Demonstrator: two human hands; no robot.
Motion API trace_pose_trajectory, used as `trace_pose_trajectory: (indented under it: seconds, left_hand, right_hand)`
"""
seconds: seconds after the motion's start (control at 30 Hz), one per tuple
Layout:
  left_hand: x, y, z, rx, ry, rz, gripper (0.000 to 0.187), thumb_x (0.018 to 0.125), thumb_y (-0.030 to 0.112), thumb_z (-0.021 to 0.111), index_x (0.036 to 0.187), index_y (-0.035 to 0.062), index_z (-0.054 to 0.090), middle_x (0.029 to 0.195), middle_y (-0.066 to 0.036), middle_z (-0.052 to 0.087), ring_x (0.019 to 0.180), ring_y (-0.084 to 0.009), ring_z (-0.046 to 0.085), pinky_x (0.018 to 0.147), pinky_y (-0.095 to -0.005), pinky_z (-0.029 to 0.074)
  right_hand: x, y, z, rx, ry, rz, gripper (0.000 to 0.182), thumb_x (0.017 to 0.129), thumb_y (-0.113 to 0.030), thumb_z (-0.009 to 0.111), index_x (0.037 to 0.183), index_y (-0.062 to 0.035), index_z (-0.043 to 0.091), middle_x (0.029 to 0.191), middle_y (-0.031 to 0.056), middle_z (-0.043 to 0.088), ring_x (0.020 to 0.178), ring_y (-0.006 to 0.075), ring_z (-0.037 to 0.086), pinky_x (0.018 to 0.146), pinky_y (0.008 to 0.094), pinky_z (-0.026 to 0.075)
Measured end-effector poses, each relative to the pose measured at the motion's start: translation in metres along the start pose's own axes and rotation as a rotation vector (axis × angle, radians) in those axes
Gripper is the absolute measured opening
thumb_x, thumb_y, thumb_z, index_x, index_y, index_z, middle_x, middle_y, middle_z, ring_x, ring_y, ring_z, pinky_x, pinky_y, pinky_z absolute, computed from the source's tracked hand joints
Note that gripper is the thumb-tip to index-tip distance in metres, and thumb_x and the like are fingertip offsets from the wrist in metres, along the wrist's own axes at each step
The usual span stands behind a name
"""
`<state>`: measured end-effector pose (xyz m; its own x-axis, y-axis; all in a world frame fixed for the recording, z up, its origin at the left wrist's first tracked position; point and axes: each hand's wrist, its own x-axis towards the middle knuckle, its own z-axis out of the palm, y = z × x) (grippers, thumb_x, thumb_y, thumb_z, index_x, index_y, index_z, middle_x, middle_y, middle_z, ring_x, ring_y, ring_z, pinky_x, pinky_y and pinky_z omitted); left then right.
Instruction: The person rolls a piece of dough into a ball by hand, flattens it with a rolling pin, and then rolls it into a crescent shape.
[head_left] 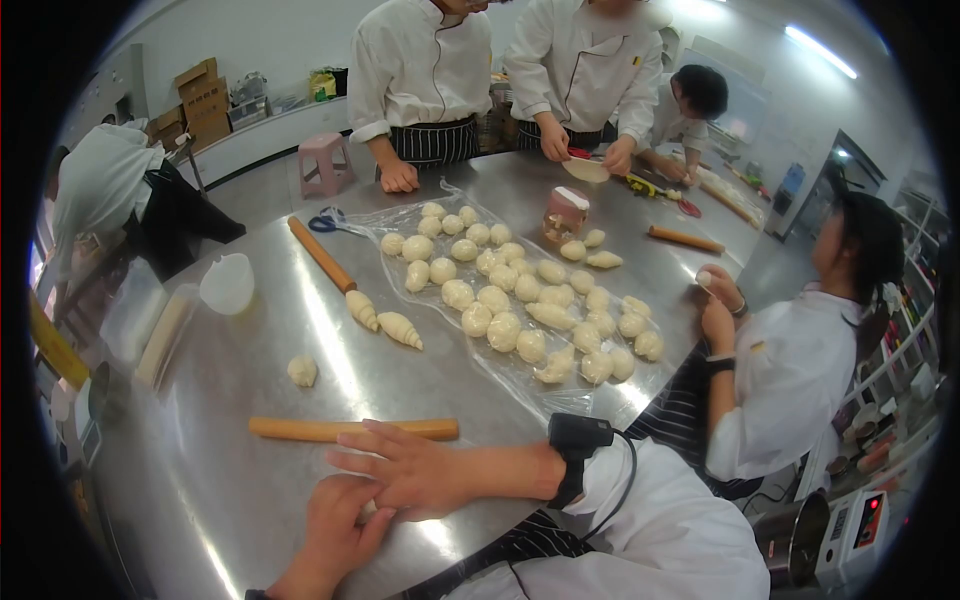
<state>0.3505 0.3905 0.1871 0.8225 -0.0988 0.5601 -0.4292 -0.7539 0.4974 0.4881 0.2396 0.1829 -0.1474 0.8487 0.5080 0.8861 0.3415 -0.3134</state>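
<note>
My left hand [338, 532] is low over the steel table, its fingers curled closed under my right palm. A small pale bit shows at its thumb, mostly hidden, so I cannot make out what it is. My right hand [410, 468] lies across the left one, fingers spread and stretched out to the left. Just beyond its fingertips is a wooden rolling pin [300, 428]. A single dough piece [302, 371] sits past that pin. Farther out, two ridged, rolled dough pieces [400, 330] lie by a second rolling pin [322, 256].
Many dough balls [503, 332] lie on and under clear plastic sheeting [480, 372] mid-table. Blue scissors [335, 222], a white bowl [228, 284], a pink-lidded jar [566, 215] and another rolling pin [686, 239] are around them. Co-workers stand opposite; one sits at right handling a small piece [704, 279].
</note>
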Motion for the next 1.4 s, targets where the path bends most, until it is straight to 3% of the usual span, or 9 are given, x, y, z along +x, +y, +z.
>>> trace_pose_trajectory:
  seconds: [0.47,0.57,0.77,1.07,1.4]
  left_hand:
    - [0.000,-0.003,-0.004,-0.074,0.057,0.063,0.026,0.074,0.010,0.065,0.098,0.0055,0.057,0.096,-0.011,0.062,0.083,-0.0306,0.057,0.070,-0.0382,0.047]
    - [0.002,0.001,-0.007,-0.082,0.054,0.043,0.027,0.072,0.006,0.062,0.099,0.0042,0.057,0.096,-0.013,0.061,0.084,-0.0312,0.057,0.071,-0.0385,0.047]
    - [0.002,0.000,-0.007,-0.126,0.090,0.024,0.028,0.071,0.004,0.058,0.098,0.0026,0.056,0.096,-0.015,0.059,0.083,-0.0325,0.057,0.072,-0.0389,0.047]
    - [0.001,0.001,-0.002,-0.093,0.035,0.021,0.036,0.073,0.027,0.073,0.098,0.0056,0.058,0.099,-0.015,0.056,0.089,-0.0321,0.054,0.073,-0.0395,0.045]
    - [0.005,0.000,-0.001,0.031,0.026,0.048,0.033,0.065,0.011,0.073,0.095,0.0070,0.059,0.100,-0.011,0.057,0.088,-0.0323,0.054,0.073,-0.0407,0.045]
  right_hand:
    - [0.004,0.000,-0.005,-0.010,0.182,-0.082,0.021,0.072,-0.023,0.071,0.086,-0.0105,0.062,0.147,0.0158,0.030,0.137,0.0347,0.025,0.111,0.0541,0.018]
    - [0.004,-0.001,-0.008,-0.004,0.195,-0.089,0.020,0.071,-0.019,0.073,0.082,-0.0096,0.060,0.145,0.0178,0.032,0.138,0.0378,0.023,0.110,0.0562,0.020]
    - [0.004,0.001,-0.009,0.001,0.159,-0.064,0.021,0.069,-0.017,0.072,0.084,-0.0097,0.060,0.145,0.0195,0.033,0.137,0.0395,0.024,0.110,0.0559,0.020]
    - [0.002,-0.002,0.001,0.077,0.126,-0.044,0.020,0.065,-0.018,0.074,0.079,-0.0117,0.062,0.146,0.0185,0.031,0.138,0.0386,0.023,0.110,0.0553,0.017]
    - [0.004,0.000,0.001,0.006,0.193,-0.084,0.018,0.068,-0.017,0.073,0.078,-0.0101,0.060,0.145,0.0165,0.034,0.138,0.0379,0.024,0.109,0.0575,0.020]
